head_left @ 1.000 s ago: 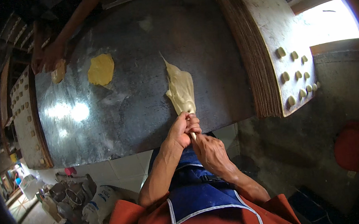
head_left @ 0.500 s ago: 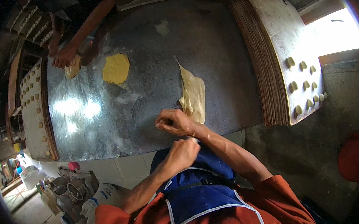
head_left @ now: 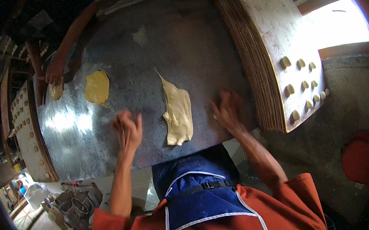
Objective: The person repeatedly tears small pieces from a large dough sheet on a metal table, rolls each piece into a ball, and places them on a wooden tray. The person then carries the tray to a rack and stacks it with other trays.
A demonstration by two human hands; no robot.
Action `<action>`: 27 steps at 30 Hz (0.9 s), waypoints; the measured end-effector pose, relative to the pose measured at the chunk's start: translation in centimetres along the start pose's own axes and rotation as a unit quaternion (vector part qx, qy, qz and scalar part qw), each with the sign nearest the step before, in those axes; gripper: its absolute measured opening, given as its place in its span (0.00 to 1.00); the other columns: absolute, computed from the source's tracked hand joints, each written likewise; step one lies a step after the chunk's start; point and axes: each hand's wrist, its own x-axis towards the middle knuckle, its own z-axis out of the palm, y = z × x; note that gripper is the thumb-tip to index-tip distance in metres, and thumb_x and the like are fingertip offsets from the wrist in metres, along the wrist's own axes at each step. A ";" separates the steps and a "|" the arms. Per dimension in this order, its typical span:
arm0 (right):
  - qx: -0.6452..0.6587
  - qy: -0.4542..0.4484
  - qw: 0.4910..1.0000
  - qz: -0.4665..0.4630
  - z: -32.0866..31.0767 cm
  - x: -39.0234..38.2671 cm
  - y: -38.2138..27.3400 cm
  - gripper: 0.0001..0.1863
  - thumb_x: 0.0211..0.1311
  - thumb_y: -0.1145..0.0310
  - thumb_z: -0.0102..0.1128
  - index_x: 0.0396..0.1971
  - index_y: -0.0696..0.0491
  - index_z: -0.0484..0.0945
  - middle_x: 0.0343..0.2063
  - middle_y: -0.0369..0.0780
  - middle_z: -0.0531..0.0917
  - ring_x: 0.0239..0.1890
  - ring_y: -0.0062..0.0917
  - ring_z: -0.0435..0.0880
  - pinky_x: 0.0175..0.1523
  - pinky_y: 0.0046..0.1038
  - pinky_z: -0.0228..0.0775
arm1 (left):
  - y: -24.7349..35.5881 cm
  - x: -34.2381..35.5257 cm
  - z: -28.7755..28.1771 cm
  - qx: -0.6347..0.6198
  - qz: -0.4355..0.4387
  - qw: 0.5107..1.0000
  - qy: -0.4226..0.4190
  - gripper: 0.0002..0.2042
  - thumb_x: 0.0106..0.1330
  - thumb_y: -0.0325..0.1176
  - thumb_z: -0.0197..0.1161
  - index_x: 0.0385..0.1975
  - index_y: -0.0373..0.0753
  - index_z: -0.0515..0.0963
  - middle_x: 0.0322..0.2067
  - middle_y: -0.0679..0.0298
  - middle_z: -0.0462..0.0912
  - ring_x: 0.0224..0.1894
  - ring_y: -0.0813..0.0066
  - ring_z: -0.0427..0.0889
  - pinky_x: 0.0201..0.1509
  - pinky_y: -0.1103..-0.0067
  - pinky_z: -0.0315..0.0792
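A pale, stretched slab of dough (head_left: 179,117) lies on the dark metal worktable (head_left: 204,32), its far end drawn out to a thin point. To its left hovers my left hand (head_left: 128,129), blurred by motion, thumb apart from the fingers and nothing seen in it. My right hand (head_left: 227,112) is on the other side of the dough, also smeared, with its fingers spread and no object visible in them. Neither hand touches the slab. A flat yellow round of dough (head_left: 97,87) sits farther left.
At the far left a co-worker's hand (head_left: 54,72) presses on a small dough piece (head_left: 56,91). A tall stack of boards (head_left: 248,55) stands on the right, with small dough pieces (head_left: 305,84) on top. Another board (head_left: 25,139) with dough pieces borders the left edge.
My hands were together at the table's near edge, the left at my right wrist. Now they have parted to either side of the dough. The view has shifted slightly.
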 end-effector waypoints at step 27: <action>0.305 -0.086 0.948 -0.015 0.1 -4.4 3.4 0.20 0.69 0.58 0.63 0.49 0.60 0.76 0.38 0.50 0.82 0.41 0.42 0.84 0.50 0.40 0.76 | 5.9 -6.1 2.9 -0.168 0.017 0.982 0.085 0.13 0.69 0.25 0.64 0.41 0.35 0.64 0.36 0.54 0.71 0.39 0.55 0.76 0.45 0.62 0.71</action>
